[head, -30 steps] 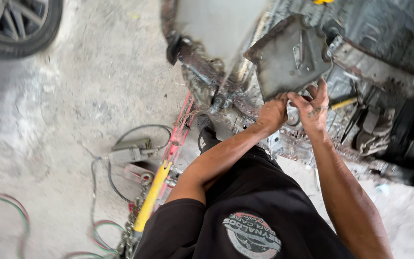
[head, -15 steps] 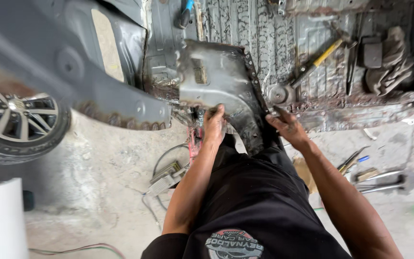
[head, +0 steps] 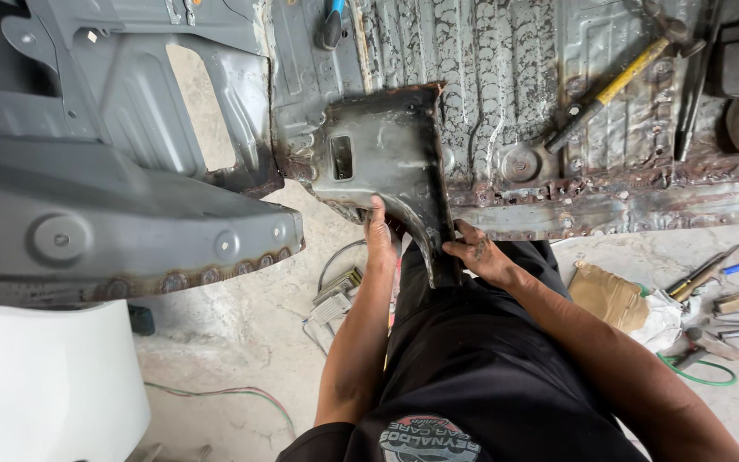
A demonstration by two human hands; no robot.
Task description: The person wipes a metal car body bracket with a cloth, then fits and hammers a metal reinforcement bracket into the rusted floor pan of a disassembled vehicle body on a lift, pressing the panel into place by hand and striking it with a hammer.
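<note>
A hammer [head: 617,81] lies on the car floor [head: 506,103], right of the metal panel [head: 387,154]; hand tools [head: 720,295] lie on the ground below

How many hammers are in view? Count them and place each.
1: a yellow-handled hammer lies on the rusty car floor, upper right. The tool pile on the ground may hide others.

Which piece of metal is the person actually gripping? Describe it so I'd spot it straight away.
Find the rusty ribbed car floor at the top. At its lower edge sits a dark grey metal panel, held by the left hand and right hand. Unlike its neighbours, it has a small rectangular hole and a curved lower tail.
</note>
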